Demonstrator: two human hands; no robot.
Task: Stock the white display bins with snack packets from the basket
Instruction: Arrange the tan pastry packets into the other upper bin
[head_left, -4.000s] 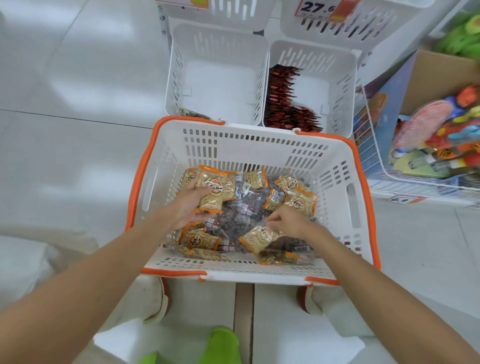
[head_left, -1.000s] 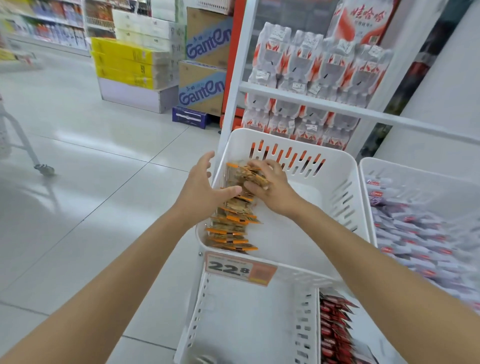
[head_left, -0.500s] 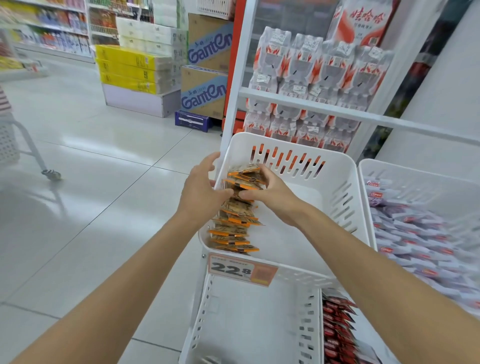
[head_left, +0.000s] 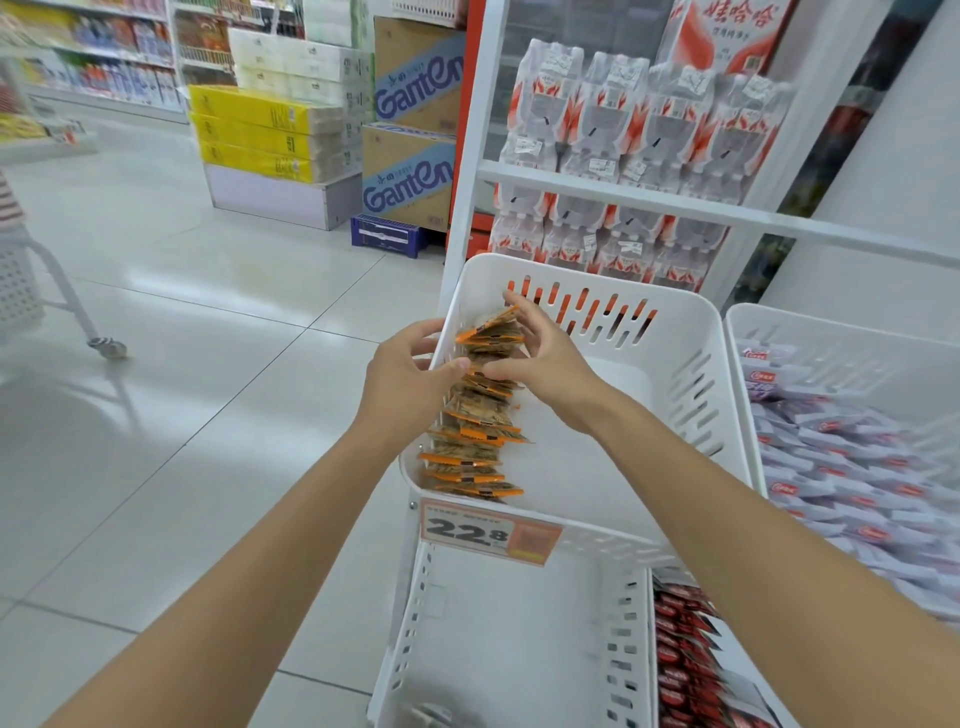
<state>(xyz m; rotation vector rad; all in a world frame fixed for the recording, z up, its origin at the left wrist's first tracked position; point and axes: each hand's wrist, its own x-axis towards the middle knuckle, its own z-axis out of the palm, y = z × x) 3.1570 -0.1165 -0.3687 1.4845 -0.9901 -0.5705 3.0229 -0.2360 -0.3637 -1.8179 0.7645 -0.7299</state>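
Pkts (head_left: 480, 415): orange-edged, tan, rowed in bin (head_left: 675, 374); left hand (head_left: 400, 379), right hand (head_left: 545, 364) grips pinch them.

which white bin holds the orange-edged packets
The upper left bin with the 22.8 price tag holds the orange-edged packets; the bin to its right holds white packets.

I'm looking into a shop, a supermarket aisle. A price tag (head_left: 491, 530) reading 22.8 hangs on the near white display bins (head_left: 691, 374), which hold rows of snack packets (head_left: 478, 431). Shrink-wrapped bottle packs (head_left: 639, 119) fill the rack behind. Branded cartons (head_left: 410, 176) stand stacked on the tiled floor (head_left: 182, 415), with stocked shelves (head_left: 104, 67) far left.
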